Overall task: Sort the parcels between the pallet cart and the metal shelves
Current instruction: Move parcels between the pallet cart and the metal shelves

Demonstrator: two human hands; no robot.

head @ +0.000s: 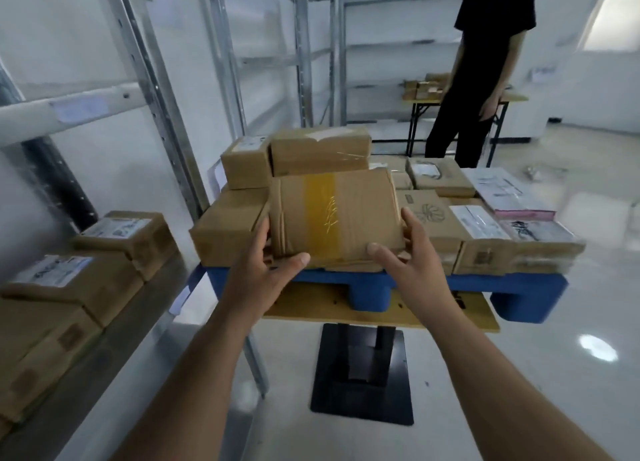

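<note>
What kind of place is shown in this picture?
Probably a parcel sorting room or small warehouse: taped cardboard parcels with shipping labels cover a blue pallet, and more sit on metal shelves beside it.

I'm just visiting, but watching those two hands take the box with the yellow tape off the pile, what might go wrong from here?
The taped box looks creased and soft, and the left hand and right hand hold only its sides, so it might sag or slip. Neighbouring parcels sit tight against it and could get dragged off the blue pallet. The shelf on the left is already crowded with boxes, so placing it there could knock one.
</note>
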